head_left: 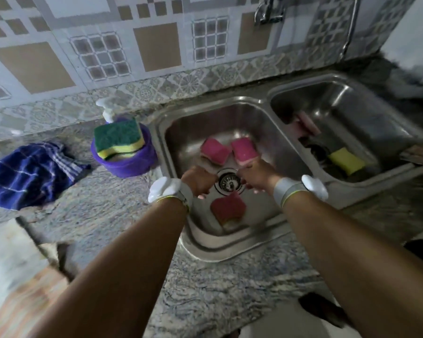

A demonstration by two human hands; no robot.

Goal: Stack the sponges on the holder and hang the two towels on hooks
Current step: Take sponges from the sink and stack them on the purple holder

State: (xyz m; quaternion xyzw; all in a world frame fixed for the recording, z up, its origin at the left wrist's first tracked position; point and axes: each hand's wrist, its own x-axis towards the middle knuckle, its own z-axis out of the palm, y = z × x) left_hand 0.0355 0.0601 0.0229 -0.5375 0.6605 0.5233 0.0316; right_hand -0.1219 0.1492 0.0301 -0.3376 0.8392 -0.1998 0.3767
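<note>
Three pink sponges lie in the left sink basin (181, 132): one at the back left (215, 151), one at the back right (244, 150), one at the front (227, 211). My left hand (198, 179) and my right hand (257, 176) hang over the drain with fingers curled downward, and I see nothing in either. My right hand's far edge touches the back-right sponge. A purple holder (125, 167) on the counter carries stacked green-and-yellow sponges (119, 135). A blue checked towel (32, 174) lies crumpled at the left.
The right basin (388, 132) holds a pink sponge (305, 123) and a yellow-and-dark sponge (347, 161). A white soap pump (106, 111) stands behind the holder. A tap (269, 11) hangs from the tiled wall. A blurred pale cloth (420, 79) lies at the far right.
</note>
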